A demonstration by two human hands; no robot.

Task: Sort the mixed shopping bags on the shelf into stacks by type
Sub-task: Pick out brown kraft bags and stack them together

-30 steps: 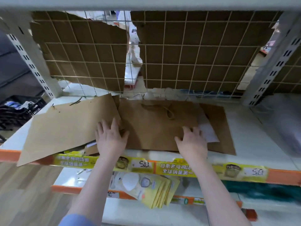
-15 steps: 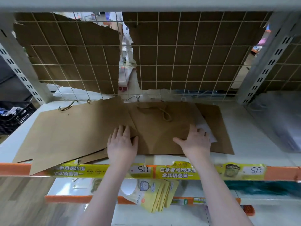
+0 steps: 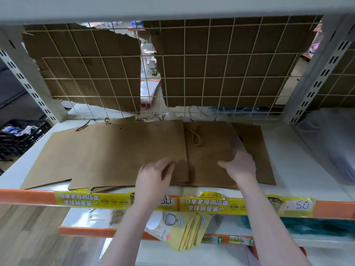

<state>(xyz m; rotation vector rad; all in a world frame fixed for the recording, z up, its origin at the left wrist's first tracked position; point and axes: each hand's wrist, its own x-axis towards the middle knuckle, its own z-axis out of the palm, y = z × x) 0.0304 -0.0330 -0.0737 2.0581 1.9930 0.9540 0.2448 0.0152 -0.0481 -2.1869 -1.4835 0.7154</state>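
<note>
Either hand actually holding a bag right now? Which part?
Left hand grips the large kraft bag at its near right corner. Right hand grips the smaller kraft bag at its right edge.

Flat brown paper bags (image 3: 123, 150) cover the left and middle of the white shelf (image 3: 299, 169), whose bare right side lies open up to the clear plastic bags (image 3: 334, 143), while the wire grid (image 3: 211, 73) closes the back.
</note>
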